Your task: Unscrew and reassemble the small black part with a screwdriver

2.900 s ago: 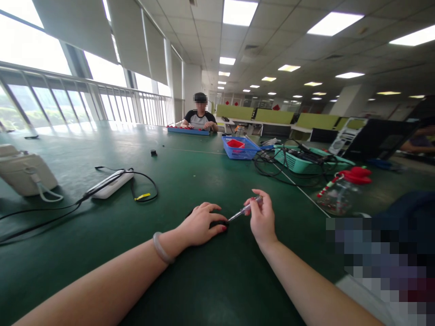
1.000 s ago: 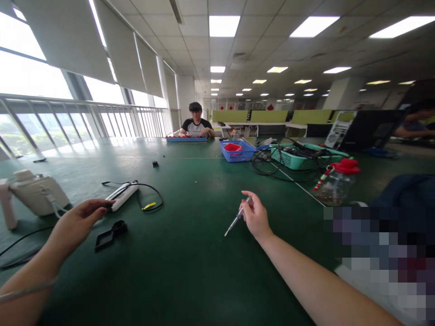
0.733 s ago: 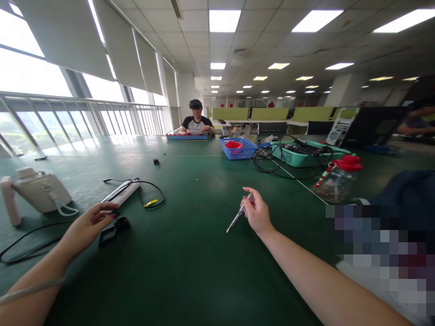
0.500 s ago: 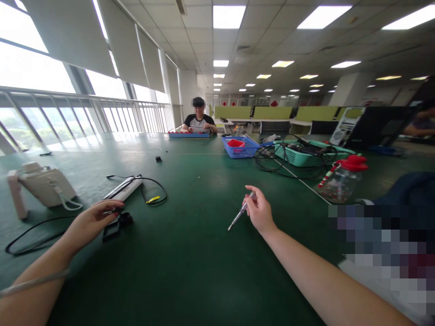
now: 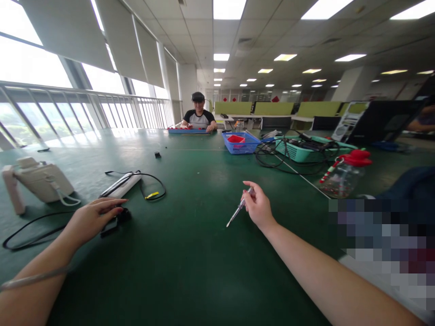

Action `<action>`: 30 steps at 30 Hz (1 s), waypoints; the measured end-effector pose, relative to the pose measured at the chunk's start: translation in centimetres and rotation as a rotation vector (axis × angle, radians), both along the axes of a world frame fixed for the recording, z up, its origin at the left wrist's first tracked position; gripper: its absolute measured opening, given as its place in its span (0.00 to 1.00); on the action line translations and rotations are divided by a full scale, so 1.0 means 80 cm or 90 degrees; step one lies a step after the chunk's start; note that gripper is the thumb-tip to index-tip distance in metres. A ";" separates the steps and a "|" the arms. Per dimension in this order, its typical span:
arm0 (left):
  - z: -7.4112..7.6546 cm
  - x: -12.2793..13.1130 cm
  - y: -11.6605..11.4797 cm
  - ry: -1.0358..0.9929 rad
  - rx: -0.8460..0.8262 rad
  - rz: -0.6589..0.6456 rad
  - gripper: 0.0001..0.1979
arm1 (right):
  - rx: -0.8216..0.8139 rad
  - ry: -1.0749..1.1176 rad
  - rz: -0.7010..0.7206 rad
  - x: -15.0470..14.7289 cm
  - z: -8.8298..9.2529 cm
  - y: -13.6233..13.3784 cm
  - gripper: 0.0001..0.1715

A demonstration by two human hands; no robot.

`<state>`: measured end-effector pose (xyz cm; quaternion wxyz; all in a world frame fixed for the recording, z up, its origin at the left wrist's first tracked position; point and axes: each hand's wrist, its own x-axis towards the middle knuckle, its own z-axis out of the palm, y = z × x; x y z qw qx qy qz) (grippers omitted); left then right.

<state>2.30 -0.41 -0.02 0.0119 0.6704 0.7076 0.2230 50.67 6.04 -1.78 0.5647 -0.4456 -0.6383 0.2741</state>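
Note:
My right hand (image 5: 260, 209) grips a screwdriver (image 5: 236, 214) by its clear handle. The metal shaft slants down to the left, and its tip is above or near the table; I cannot tell whether it touches. Over on the left, my left hand (image 5: 93, 221) reaches above a small black device (image 5: 112, 226) on the table. Its fingers are stretched out, with the index finger and thumb apart. The hand partly hides the device, and I cannot make out the contact. A white power strip (image 5: 123, 183) lies just beyond that hand, with a black cable (image 5: 163, 182) looped over it.
A beige case-like object (image 5: 45, 181) stands at the left. A blue basket (image 5: 239, 145), a green basket (image 5: 292, 151) with cables, and a red-lidded jar (image 5: 343, 179) are on the right. A small black piece (image 5: 157, 155) lies farther off. Another person (image 5: 199, 118) sits across the green table (image 5: 190, 271).
My left fingers have shifted over the black device, covering more of it; a small dark piece seen at the fingertips no longer shows. My right hand keeps the screwdriver in nearly the same pose.

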 end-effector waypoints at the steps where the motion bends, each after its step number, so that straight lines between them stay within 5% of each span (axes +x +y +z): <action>1: 0.001 0.001 0.000 0.013 -0.004 0.001 0.29 | 0.003 0.000 0.001 0.000 0.000 0.000 0.21; 15: -0.012 -0.007 0.011 0.061 -0.053 -0.058 0.27 | 0.007 -0.007 -0.003 0.000 0.002 -0.001 0.22; 22: -0.009 -0.005 0.009 0.060 -0.074 -0.116 0.34 | 0.005 -0.017 0.001 0.000 0.005 -0.004 0.23; 30: -0.009 -0.036 -0.006 0.067 -0.110 -0.031 0.46 | 0.020 -0.040 0.013 0.000 0.011 -0.010 0.22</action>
